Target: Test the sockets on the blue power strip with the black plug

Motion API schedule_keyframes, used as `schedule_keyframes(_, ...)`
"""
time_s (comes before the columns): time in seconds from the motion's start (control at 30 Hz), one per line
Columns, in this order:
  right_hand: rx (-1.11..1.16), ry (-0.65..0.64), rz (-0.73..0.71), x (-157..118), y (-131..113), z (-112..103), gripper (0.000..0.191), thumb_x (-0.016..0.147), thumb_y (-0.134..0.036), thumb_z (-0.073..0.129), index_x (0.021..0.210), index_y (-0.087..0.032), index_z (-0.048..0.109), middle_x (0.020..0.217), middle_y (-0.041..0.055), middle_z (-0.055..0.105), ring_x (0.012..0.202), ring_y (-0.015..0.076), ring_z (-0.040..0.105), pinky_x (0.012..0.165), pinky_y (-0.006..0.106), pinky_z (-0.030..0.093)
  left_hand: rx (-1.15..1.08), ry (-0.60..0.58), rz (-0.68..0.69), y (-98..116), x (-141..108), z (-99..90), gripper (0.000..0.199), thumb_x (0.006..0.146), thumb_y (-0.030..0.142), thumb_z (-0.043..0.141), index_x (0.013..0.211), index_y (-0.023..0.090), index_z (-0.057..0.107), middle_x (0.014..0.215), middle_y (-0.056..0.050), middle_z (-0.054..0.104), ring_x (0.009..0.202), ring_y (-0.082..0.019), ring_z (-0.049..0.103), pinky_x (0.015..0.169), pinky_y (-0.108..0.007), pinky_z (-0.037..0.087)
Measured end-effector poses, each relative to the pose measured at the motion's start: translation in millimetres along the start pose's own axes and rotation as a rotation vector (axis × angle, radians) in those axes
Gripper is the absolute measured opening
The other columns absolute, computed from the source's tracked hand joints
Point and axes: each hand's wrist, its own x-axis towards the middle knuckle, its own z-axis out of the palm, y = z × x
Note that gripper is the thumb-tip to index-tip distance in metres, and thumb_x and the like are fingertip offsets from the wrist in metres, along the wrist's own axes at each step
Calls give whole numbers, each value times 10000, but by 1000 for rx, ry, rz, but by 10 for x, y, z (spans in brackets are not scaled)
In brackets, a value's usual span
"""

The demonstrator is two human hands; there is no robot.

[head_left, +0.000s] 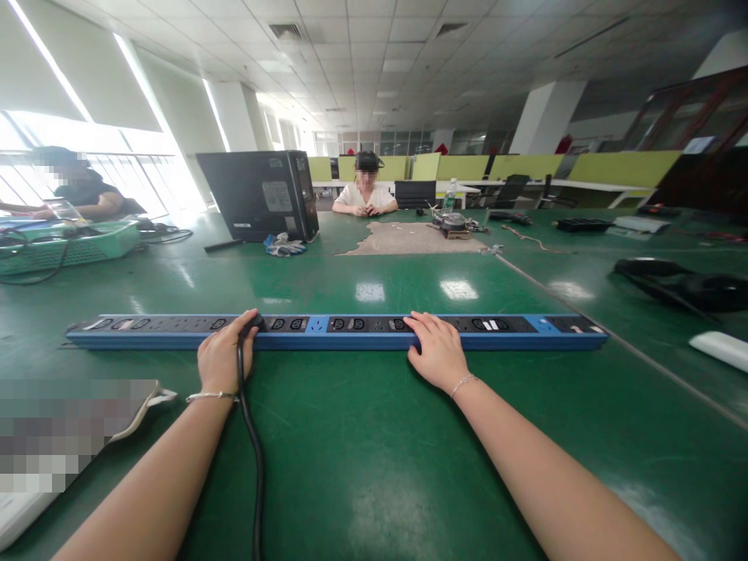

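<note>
A long blue power strip [368, 340] with rows of black sockets lies crosswise on the green table. My left hand [225, 354] is closed around a black plug [257, 321] at a socket left of the strip's middle. Whether its pins are fully in the socket is hidden. From the plug a black cable [255, 452] runs down toward me past the wrist. Right of the middle, my right hand [437, 351] grips the strip, fingers over its top and thumb at the near side.
Beyond the strip stand a black computer case [257, 195], work gloves [284, 245] and a green basket [93, 245]. A blurred-out flat object [75, 436] lies front left. At right are a black object [683, 284] and a white one [721, 351]. A person [365, 191] sits opposite, another [87, 187] far left.
</note>
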Motion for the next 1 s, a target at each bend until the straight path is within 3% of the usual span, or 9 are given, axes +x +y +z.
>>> schedule_keyframes(0.27, -4, -3, -3, -1, 4, 0, 478, 744, -206, 489, 1221, -228, 523, 1307, 32, 515, 1213, 219, 402, 1008, 402, 280, 46, -30, 23, 0, 24, -14, 399, 864, 398, 381, 1213, 273, 530, 977, -50, 677, 855, -190, 617, 756, -296, 409)
schedule_keyframes(0.43, -1, -6, -4, 2, -4, -3, 480, 742, -207, 490, 1221, -226, 523, 1312, 32, 510, 1214, 223, 402, 1010, 409, 276, 128, -201, 17, -33, 123, -126, 448, 856, 454, 349, 1247, 290, 493, 870, -59, 687, 771, -223, 632, 666, -310, 415)
schedule_keyframes(0.6, 4, -13, 1, 2, -1, -4, 483, 743, -205, 486, 1224, -231, 521, 1306, 39, 515, 1211, 230, 406, 1008, 422, 276, 152, -302, 35, -64, 207, -197, 456, 851, 484, 335, 1249, 314, 481, 938, -68, 688, 808, -245, 639, 652, -323, 427)
schedule_keyframes(0.8, 8, -11, -10, 1, 1, -12, 480, 744, -207, 488, 1222, -224, 524, 1314, 39, 509, 1220, 229, 398, 1012, 413, 274, 110, -245, 40, -9, 148, -186, 470, 850, 519, 332, 1229, 289, 488, 1013, -66, 668, 874, -224, 628, 724, -316, 434)
schedule_keyframes(1.0, 14, 1, -17, -9, 14, -9, 481, 747, -209, 489, 1227, -222, 520, 1318, 32, 506, 1222, 227, 397, 1018, 407, 270, 86, -180, 66, -50, 114, -103, 442, 866, 474, 325, 1219, 261, 485, 956, -55, 668, 828, -203, 623, 700, -287, 418)
